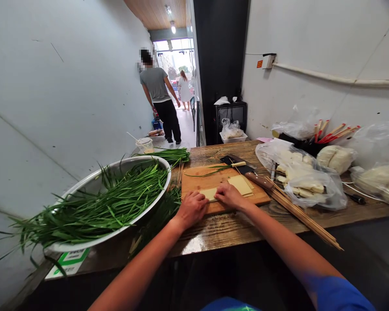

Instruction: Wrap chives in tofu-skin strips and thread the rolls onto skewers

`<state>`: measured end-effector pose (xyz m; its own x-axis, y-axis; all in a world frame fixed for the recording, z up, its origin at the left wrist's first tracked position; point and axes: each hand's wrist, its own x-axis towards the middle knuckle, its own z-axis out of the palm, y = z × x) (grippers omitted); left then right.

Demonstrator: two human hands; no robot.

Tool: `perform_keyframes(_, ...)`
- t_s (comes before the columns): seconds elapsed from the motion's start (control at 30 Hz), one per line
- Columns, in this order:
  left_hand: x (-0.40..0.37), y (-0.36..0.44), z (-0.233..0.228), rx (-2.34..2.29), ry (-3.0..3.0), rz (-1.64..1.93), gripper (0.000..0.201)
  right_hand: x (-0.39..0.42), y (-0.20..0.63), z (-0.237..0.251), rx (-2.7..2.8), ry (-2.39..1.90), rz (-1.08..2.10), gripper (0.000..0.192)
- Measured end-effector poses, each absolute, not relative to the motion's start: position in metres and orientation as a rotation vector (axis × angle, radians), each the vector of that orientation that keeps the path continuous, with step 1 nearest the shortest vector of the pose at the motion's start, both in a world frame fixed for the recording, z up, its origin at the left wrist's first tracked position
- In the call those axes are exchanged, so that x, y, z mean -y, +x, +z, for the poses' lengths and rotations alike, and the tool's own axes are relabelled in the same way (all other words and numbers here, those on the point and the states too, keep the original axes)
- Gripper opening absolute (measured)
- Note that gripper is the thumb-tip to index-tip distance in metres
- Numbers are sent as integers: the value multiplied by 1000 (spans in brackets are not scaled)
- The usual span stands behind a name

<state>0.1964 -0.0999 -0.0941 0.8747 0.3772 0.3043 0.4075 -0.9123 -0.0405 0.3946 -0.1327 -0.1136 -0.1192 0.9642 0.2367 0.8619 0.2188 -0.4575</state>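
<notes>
Head view. The wooden cutting board (214, 183) is the landmark here. On its near edge both hands press down on a thin, pale yellow sheet, likely tofu skin (210, 193), with a small stack of the same sheets (241, 185) just beyond the right hand, also on the board.

The left hand (191, 208) sits at the board's near left corner, fingers curled down over the sheet's left end. The right hand (229, 195) lies beside it toward the board's middle, knuckles up, fingertips tucked onto the sheet. Both grips are half clenched, bearing on the sheet from above; whether the sheet is pinched or only pressed I cannot tell, as the fingers hide its edge.

To roll or fold such a sheet well, I judge that even pressure from both hands, close together and working from the near edge, keeps it tight and untorn.

Past the stack, at the board's far right, a wood-handled knife (258, 180) lies. Right of the board lie bamboo skewers (303, 216) on the surface (214, 235). Left of the board stands a metal basin (94, 183) heaped with green chives (116, 198).
</notes>
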Motion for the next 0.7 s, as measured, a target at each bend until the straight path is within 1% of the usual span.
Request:
perform_keyframes(0.1, 96, 196, -95, 640, -3000, -468, 24, 143, 393, -114, 2177, -1556, -4, 21)
perform_keyframes(0.2, 92, 197, -99, 657, -3020, -460, 22, 151, 389, -112, 2291, -1449, -266, 20)
perform_keyframes(0.3, 90, 197, -100, 679, -3040, -478, 22, 153, 387, -114, 2389, -1375, -399, 21)
perform_keyframes(0.43, 89, 196, -102, 690, -3076, -549, 25, 151, 387, -115, 2438, -1394, -421, 20)
perform_keyframes(0.53, 88, 196, -104, 722, -3089, -608, 25, 148, 387, -113, 2428, -1427, -350, 19)
perform_keyframes(0.7, 92, 196, -106, 760, -2998, -609, 20, 141, 387, -113, 2420, -1378, -243, 24)
